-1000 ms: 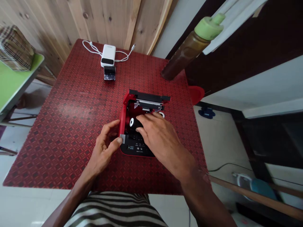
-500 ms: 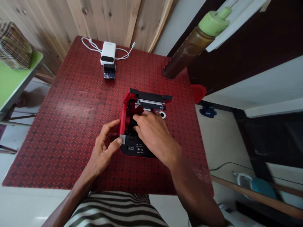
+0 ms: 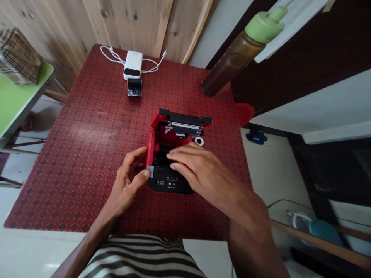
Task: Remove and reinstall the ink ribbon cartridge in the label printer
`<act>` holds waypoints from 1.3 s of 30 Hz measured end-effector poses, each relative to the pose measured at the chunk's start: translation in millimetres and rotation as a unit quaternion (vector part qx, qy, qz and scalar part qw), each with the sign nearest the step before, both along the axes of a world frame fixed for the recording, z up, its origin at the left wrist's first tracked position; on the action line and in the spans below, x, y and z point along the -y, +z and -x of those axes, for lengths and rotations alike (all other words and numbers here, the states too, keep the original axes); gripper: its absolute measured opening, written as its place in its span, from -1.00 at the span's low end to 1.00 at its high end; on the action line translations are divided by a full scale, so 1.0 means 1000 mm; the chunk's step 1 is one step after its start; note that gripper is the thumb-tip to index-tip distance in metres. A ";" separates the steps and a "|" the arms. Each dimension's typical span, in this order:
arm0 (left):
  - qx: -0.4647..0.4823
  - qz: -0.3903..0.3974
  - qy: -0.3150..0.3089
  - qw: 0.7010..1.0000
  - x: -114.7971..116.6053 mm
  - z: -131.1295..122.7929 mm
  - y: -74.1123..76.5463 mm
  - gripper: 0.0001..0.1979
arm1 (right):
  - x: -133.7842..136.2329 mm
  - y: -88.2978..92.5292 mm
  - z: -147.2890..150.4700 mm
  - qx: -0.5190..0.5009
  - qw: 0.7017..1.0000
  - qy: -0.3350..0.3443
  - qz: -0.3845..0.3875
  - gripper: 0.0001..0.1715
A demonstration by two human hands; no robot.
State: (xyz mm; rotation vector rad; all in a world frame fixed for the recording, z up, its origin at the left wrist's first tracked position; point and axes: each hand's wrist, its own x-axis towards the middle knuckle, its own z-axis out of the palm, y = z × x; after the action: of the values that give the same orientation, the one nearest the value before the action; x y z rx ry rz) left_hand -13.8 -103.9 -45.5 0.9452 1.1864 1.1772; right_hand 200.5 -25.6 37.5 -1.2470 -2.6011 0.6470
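Note:
A small red and black printer (image 3: 151, 141) stands on the red patterned table (image 3: 92, 131) with its lid (image 3: 185, 117) tipped open at the back. My left hand (image 3: 127, 181) grips its left side, the thumb on a grey tab at the front corner. My right hand (image 3: 203, 173) hovers over the printer's front and control panel, fingers stretched flat and holding nothing. The open compartment beneath them looks dark. A small white ring (image 3: 198, 141) lies by the printer's right side.
At the table's far edge lies a white power bank (image 3: 133, 65) with a white cable, and a small black object (image 3: 134, 87) in front of it. A brown bottle with a green cap (image 3: 232, 58) stands at the far right corner. A green side table (image 3: 14, 96) holds a plaid bag (image 3: 17, 58) on the left.
My right hand reached into the open compartment, where a black and white roll showed, then drew back towards me with fingers flat. The roll no longer shows. My left hand stayed put.

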 end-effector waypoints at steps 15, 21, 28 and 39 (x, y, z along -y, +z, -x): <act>-0.007 -0.002 0.005 1.000 0.000 0.001 -0.004 -0.40 | -0.025 0.001 -0.024 -0.036 0.989 0.104 0.104 -0.54; -0.017 0.006 0.002 1.000 0.001 0.001 -0.003 -0.39 | -0.036 0.005 -0.016 0.020 0.980 0.130 0.150 -0.57; -0.011 0.013 0.001 1.000 0.001 0.001 -0.003 -0.40 | -0.026 0.000 -0.022 -0.049 0.991 0.123 0.037 -0.62; -0.067 -0.056 0.039 0.995 -0.030 0.007 0.019 -0.55 | 0.028 -0.019 -0.032 -0.165 0.972 0.014 -0.167 -0.78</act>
State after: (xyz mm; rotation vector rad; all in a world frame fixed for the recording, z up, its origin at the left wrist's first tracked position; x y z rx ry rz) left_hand -21.2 -73.6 -27.0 1.0854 1.2841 1.2697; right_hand 232.3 -53.2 18.6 -0.9136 -2.3293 0.3607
